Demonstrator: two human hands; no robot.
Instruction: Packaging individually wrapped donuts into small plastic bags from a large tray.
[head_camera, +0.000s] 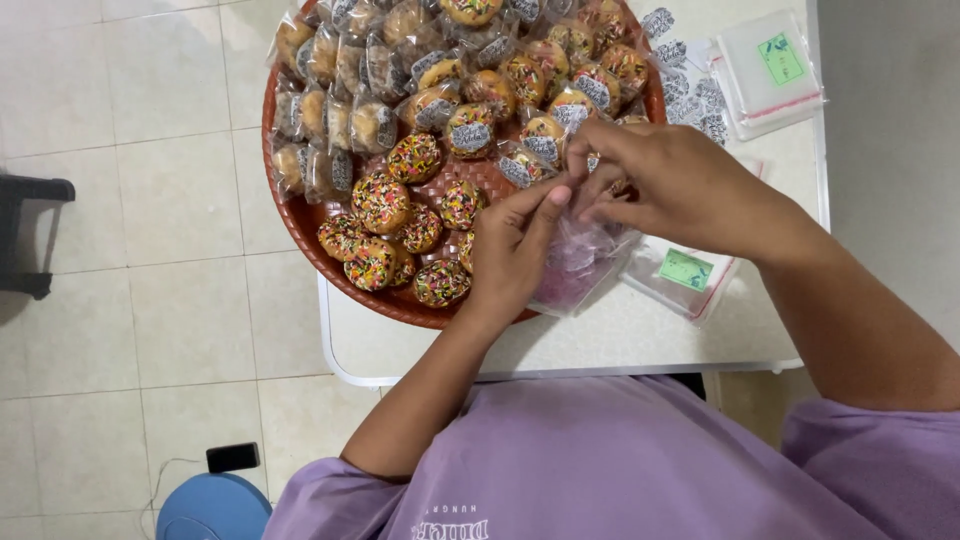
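My left hand (512, 250) and my right hand (668, 182) meet above the right part of a round brown woven tray (300, 215). Between their fingertips they pinch a small clear plastic bag (583, 255) that hangs down, crumpled, over the tray's edge. What is inside the bag is hidden by my fingers. Unwrapped round cookies with coloured sprinkles (381, 203) lie on the near left of the tray. Cookies wrapped in clear bags with printed labels (470, 130) fill the far part of the tray.
The tray rests on a small white table (620, 340). Stacks of empty clear bags with green labels lie at the right (688, 272) and far right (770, 65). Loose printed label stickers (690, 95) lie between them. A blue round object (212, 508) stands on the tiled floor.
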